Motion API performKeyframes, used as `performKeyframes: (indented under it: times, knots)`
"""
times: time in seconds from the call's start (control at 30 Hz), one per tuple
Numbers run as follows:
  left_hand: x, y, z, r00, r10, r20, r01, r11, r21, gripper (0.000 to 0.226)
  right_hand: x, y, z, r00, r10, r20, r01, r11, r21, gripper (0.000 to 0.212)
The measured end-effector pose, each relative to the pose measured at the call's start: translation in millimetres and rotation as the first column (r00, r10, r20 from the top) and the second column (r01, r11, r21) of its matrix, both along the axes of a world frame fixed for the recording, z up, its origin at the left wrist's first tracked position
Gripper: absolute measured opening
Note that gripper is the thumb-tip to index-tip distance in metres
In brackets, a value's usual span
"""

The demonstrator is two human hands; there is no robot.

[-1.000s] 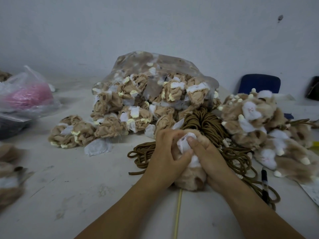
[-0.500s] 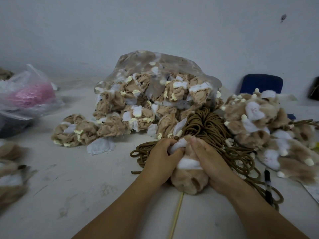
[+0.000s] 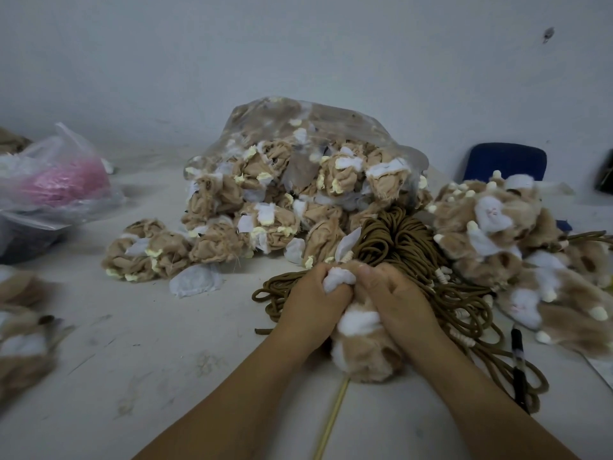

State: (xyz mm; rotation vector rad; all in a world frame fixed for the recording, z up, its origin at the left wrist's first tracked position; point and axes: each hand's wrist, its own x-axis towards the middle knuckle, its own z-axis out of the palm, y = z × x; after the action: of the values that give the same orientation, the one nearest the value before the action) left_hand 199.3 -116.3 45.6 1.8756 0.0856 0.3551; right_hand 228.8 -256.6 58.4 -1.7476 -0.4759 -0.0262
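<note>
A tan and white plush toy skin (image 3: 363, 353) lies on the white table (image 3: 139, 360) between both hands. My left hand (image 3: 311, 307) grips its upper left side, fingers curled into the white fabric at the top. My right hand (image 3: 394, 303) grips the upper right side, fingers curled over the tan fur. The two hands nearly touch at the fingertips. The toy's top edge is hidden under my fingers.
A clear bag (image 3: 308, 174) of inside-out tan skins lies behind, with loose ones (image 3: 146, 250) at its left. Brown cord (image 3: 398, 247) is piled past my hands. Finished plush toys (image 3: 517, 247) heap at right. A thin stick (image 3: 331, 419), black pen (image 3: 519, 366) and pink-filled bag (image 3: 56, 190) lie nearby.
Both hands have worked the toy skin so more tan fur shows below them and less white fabric shows at the top. The hands have shifted slightly away from me.
</note>
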Motion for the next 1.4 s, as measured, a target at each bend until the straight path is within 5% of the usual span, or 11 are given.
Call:
performKeyframes:
  times: [0.17,0.27,0.37,0.53,0.67,0.8,1.1,1.2,1.33,1.4]
  knots:
    - [0.1,4.8,0.8,0.993,0.122,-0.003,-0.122,0.989,-0.080,0.007,5.2,-1.0,-1.2,0.892,-0.208,0.401,0.259,0.963,-0.076,0.012]
    - [-0.5,4.8,1.0,0.989,0.150,0.017,-0.146,0.982,-0.122,0.009,-2.6,4.6,1.5,0.761,-0.101,0.641,0.257,0.954,-0.155,0.016]
    - [-0.8,4.3,0.7,0.982,0.183,0.037,-0.178,0.978,-0.113,0.011,-6.3,11.2,0.8,0.843,-0.040,0.536,0.263,0.900,-0.346,0.026]
    - [-0.9,1.3,1.3,0.989,0.137,0.050,-0.130,0.985,-0.116,0.009,0.1,7.9,-3.0,0.900,-0.088,0.427,0.286,0.859,-0.426,0.027]
    - [-2.0,2.1,3.2,0.999,0.035,0.008,-0.032,0.977,-0.210,0.011,3.5,7.6,-5.6,0.943,-0.095,0.320,0.213,0.909,-0.357,0.015]
    - [-1.9,-4.2,4.5,0.994,-0.081,-0.067,0.049,0.923,-0.382,0.040,5.4,4.6,-5.0,0.943,-0.114,0.311,0.200,0.944,-0.262,0.020]
    - [-1.5,4.3,2.1,0.966,-0.256,-0.047,0.182,0.792,-0.583,0.026,5.4,2.5,-2.5,0.982,-0.120,0.148,0.134,0.987,-0.089,0.014]
    - [-0.7,4.4,0.7,0.967,-0.248,-0.062,0.177,0.824,-0.539,0.021,5.4,1.7,-1.5,0.983,-0.120,0.137,0.130,0.990,-0.064,0.015]
    - [-0.1,4.0,0.2,0.998,-0.016,-0.056,0.008,0.992,-0.129,0.009,0.3,6.2,-3.8,0.980,-0.056,0.190,0.083,0.987,-0.137,0.014]
    - [0.1,3.1,-1.5,0.995,0.100,0.003,-0.099,0.991,-0.091,0.008,-2.8,11.1,-4.9,0.980,-0.008,0.199,0.039,0.988,-0.152,0.016]
